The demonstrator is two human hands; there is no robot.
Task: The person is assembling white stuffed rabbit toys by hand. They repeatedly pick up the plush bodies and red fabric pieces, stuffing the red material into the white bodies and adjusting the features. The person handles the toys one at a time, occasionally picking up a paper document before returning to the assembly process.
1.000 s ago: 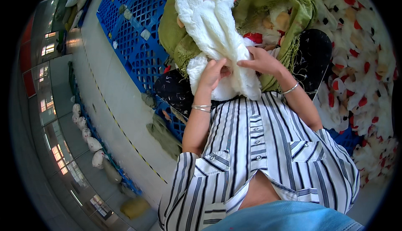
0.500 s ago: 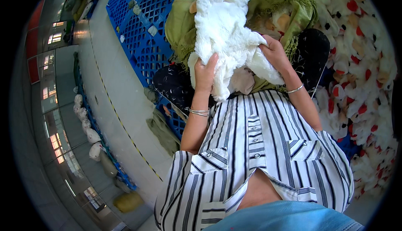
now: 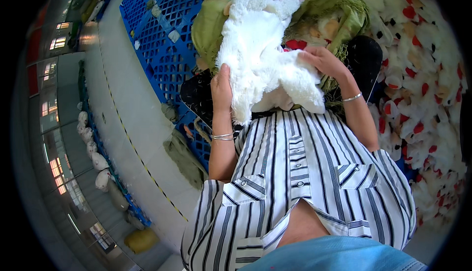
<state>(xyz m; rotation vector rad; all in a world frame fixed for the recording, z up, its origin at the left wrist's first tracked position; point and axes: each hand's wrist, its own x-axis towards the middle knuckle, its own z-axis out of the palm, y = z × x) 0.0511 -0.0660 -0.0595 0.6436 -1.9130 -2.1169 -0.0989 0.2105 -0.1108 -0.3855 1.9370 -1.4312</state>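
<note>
A limp white plush toy skin [image 3: 258, 40] with red tips at its far end lies across my lap and over the mouth of a green woven sack [image 3: 339, 3]. My left hand [image 3: 222, 90] closes on its left edge, thumb on top and the other fingers hidden under the fur. On the right side, my right hand [image 3: 324, 63] pinches a limb of the same skin between thumb and fingers. More plush pieces in white, tan and red [image 3: 327, 27] show inside the sack, just beyond my right hand.
A big heap of white and red plush pieces [image 3: 413, 84] spreads along the right. Blue plastic pallets [image 3: 162, 40] lie to the left, with a grey-green cloth [image 3: 182, 155] by their near edge. Farther left, white bundles [image 3: 98, 160] line the wall beyond a striped floor line.
My left hand has moved a little left and the right hand slightly up, spreading the plush skin wider. More red and tan pieces now show in the sack behind it.
</note>
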